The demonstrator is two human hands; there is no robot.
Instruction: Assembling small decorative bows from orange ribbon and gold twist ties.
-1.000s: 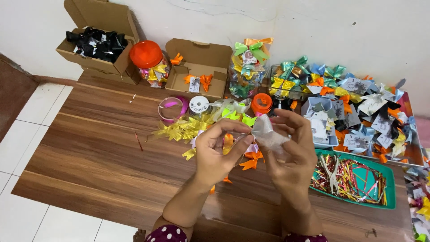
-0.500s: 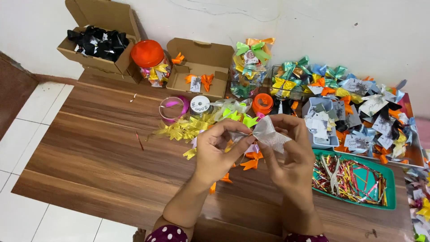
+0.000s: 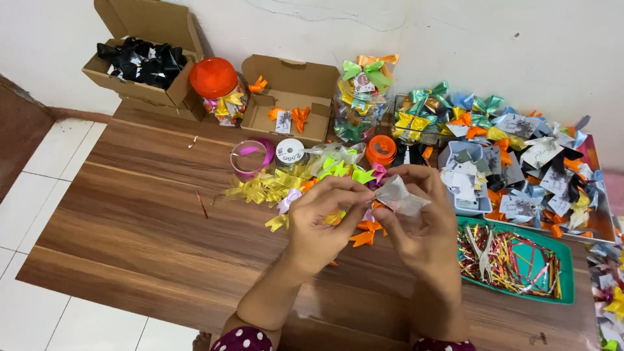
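My left hand [image 3: 322, 224] and my right hand [image 3: 419, 224] are raised together above the wooden table [image 3: 130, 214]. Both pinch a small clear plastic packet [image 3: 400, 197] with a printed card inside, the right hand holding its body and the left fingertips at its left edge. Just beyond the hands lies a loose pile of small ribbon bows [image 3: 286, 185], yellow, neon green and orange. What is inside the packet besides the card I cannot tell.
A green tray [image 3: 565, 260] of wire twist ties with pliers sits at right. Packed bows are heaped at the far right [image 3: 533, 156]. Behind stand ribbon spools [image 3: 252, 156], an orange-lidded jar [image 3: 218, 88], an open box [image 3: 292, 97], a box of black bows [image 3: 140, 62] and a bag of bows [image 3: 361, 97].
Both hands stay together over the table with the packet; the fingers have shifted slightly on it. Nothing else has moved.
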